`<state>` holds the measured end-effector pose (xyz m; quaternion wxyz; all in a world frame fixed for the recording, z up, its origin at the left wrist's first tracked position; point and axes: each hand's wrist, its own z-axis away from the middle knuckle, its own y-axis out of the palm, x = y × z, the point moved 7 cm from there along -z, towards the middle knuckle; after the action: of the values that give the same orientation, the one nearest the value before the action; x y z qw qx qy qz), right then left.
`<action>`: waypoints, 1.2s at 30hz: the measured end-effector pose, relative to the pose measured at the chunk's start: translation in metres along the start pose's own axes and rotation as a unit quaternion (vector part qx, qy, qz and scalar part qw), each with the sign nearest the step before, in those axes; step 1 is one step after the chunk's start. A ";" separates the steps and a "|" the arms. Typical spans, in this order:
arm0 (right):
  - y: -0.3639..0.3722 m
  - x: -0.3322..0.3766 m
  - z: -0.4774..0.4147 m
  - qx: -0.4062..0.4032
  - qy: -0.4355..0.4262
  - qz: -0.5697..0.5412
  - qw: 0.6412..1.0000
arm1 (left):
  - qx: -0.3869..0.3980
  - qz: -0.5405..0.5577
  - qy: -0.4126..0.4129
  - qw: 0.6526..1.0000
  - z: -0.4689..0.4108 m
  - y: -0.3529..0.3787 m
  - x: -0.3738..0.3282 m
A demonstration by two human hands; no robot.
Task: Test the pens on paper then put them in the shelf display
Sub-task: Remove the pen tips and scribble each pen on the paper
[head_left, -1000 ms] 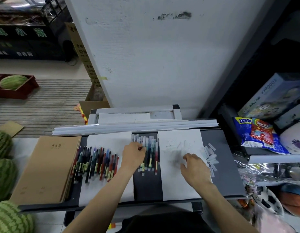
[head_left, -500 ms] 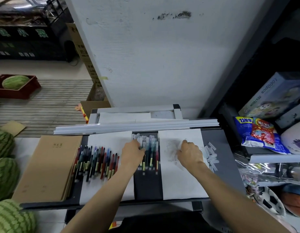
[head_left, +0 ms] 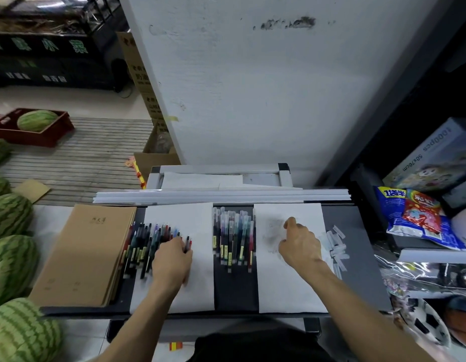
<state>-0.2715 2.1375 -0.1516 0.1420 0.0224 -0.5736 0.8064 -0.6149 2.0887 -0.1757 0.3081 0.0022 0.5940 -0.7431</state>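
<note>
Dark shelf top [head_left: 353, 259] holds paper sheets [head_left: 198, 223], pens [head_left: 233, 239], brown notebooks [head_left: 83, 254].

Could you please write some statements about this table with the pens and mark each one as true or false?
1. The right hand is over the right sheet. True.
2. The brown notebooks lie to the right of both sheets. False: they lie at the far left, beside the left sheet.
3. A row of capped pens lies between the two sheets. True.
4. The white caps lie on the left sheet. False: they lie beside the right sheet's right edge.
5. The left hand is at the pile of pens on the left sheet. True.
</note>
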 end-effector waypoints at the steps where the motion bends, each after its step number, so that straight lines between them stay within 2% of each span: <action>1: -0.001 0.003 0.003 -0.007 -0.007 -0.001 1.000 | 0.004 -0.024 -0.001 1.000 0.000 0.000 -0.001; 6: 0.005 0.021 0.020 -0.014 -0.047 -0.058 0.997 | 0.010 -0.065 -0.008 0.998 -0.002 0.003 -0.006; 12: 0.012 0.040 0.045 0.022 -0.099 -0.219 0.970 | 0.012 0.019 -0.025 0.999 -0.009 0.007 0.011; 20: -0.014 0.057 0.078 0.091 -0.101 -0.429 0.893 | -0.009 0.013 -0.017 1.000 0.000 -0.013 0.011; 24: -0.039 0.063 0.087 0.096 -0.134 -0.483 0.860 | -0.008 0.148 0.047 0.988 0.021 -0.038 -0.019; 28: -0.064 0.064 0.091 0.068 -0.170 -0.480 0.858 | 0.060 0.284 0.167 0.942 0.060 -0.054 -0.063; 31: -0.080 0.066 0.093 0.042 -0.196 -0.463 0.863 | 0.087 0.278 0.239 0.926 0.083 -0.061 -0.081; 36: -0.097 0.069 0.095 0.007 -0.249 -0.389 0.887 | 0.039 0.203 0.316 0.926 0.102 -0.080 -0.101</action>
<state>-0.3251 2.0928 -0.0159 0.2963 0.4449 -0.5296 0.6586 -0.5328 2.0534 -0.0377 0.2485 0.3694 0.6176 -0.6483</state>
